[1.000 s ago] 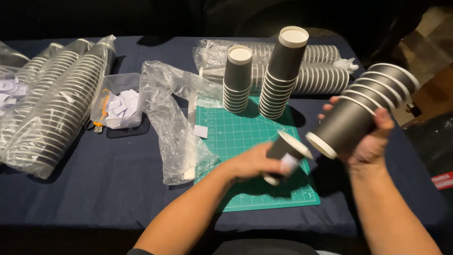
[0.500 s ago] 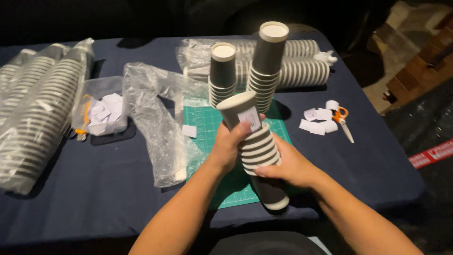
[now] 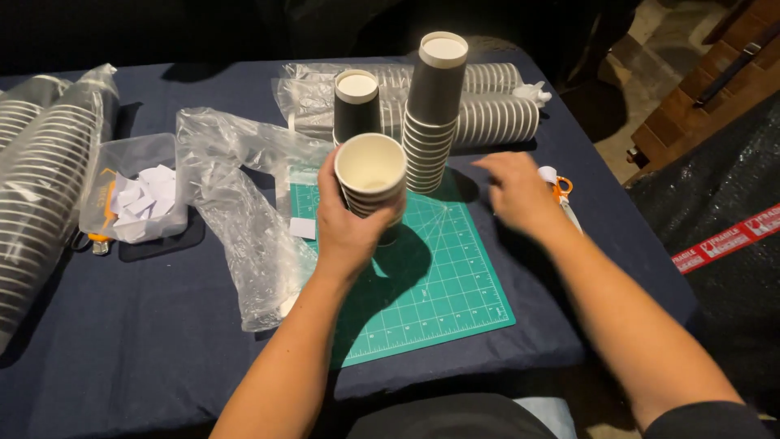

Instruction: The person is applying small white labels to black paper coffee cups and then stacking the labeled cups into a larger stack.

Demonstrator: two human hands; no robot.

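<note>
While the head view looks down over the table, the left hand (image 3: 349, 232) is wrapped tight around a short stack of cups (image 3: 371, 180), holding it upright over the green mat (image 3: 431, 276), mouth up, so the pale inside of the top cup faces the camera. The grip sits low on the stack, which leaves the rim free.

The right hand (image 3: 516, 193) hovers open, fingers spread and gripping nothing, just past the mat's right edge. It is blurred, so whether it touches the cloth cannot be told. Just beyond it lie orange-handled scissors (image 3: 561, 191), close to that hand.

Behind the mat stand two more stacks, a short one (image 3: 356, 106) and a tall one (image 3: 435, 114), upright so they keep their place. Behind those, bagged sleeves of cups (image 3: 487, 114) lie on their sides. Left of the mat sprawls an empty plastic sleeve (image 3: 244, 211), and further left a clear tub (image 3: 138, 191) holds white paper squares, keeping them together. One loose square (image 3: 302, 228) rests at the mat's left edge. More bagged cups (image 3: 41, 187) lie furthest left.
</note>
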